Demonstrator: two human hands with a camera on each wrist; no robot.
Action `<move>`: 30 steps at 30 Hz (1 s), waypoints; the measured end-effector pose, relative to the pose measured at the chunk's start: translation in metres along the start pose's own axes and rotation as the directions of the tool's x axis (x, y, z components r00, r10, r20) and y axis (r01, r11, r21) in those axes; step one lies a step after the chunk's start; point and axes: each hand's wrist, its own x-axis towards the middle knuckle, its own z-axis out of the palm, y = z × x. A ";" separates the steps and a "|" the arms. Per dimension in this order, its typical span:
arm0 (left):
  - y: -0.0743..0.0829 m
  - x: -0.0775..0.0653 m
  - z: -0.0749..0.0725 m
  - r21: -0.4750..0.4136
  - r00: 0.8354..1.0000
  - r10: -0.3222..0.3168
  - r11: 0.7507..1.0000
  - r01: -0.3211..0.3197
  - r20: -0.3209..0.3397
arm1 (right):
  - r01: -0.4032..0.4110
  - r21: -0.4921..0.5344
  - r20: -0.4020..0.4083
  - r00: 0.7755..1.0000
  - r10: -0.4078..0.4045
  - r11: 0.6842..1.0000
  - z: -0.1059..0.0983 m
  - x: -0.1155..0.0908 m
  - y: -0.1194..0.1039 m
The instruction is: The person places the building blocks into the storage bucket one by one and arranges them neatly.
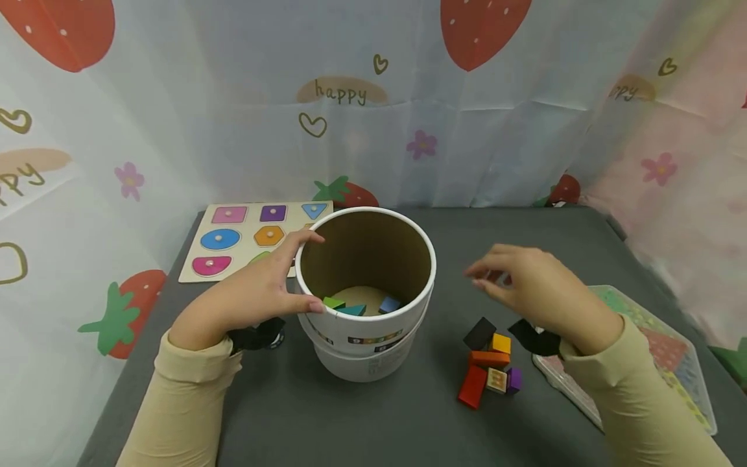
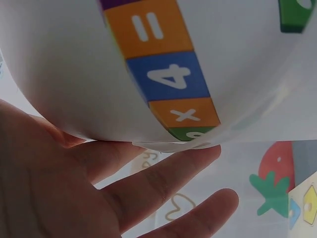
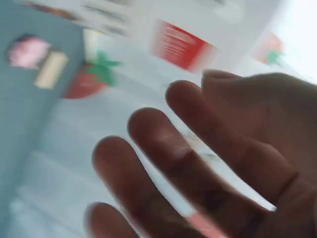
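Observation:
A white bucket [image 1: 356,334] stands on the dark table, printed with coloured number squares. Inside lie a green block [image 1: 334,303], a teal block [image 1: 353,310] and a blue block [image 1: 389,305]. My left hand [image 1: 251,292] holds the bucket's left side, thumb and a finger over the rim. In the left wrist view, other fingers [image 2: 158,181] spread along or just off its outer wall. My right hand [image 1: 528,285] is raised right of the bucket, fingers loosely bent, holding nothing. Below it lie several loose blocks, among them a red block [image 1: 473,386] and an orange block [image 1: 489,359].
A wooden puzzle board [image 1: 195,263] with coloured knobbed shapes lies behind the bucket at left. At right, partly under my right forearm, is a clear case [image 1: 697,370] with coloured contents. A printed curtain [image 1: 233,149] hangs behind the table.

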 end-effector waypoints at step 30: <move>0.000 0.000 0.001 -0.030 1.000 0.027 0.999 -0.026 0.013 | -0.263 0.018 -0.011 0.965 0.263 0.965 0.124 -0.086 0.010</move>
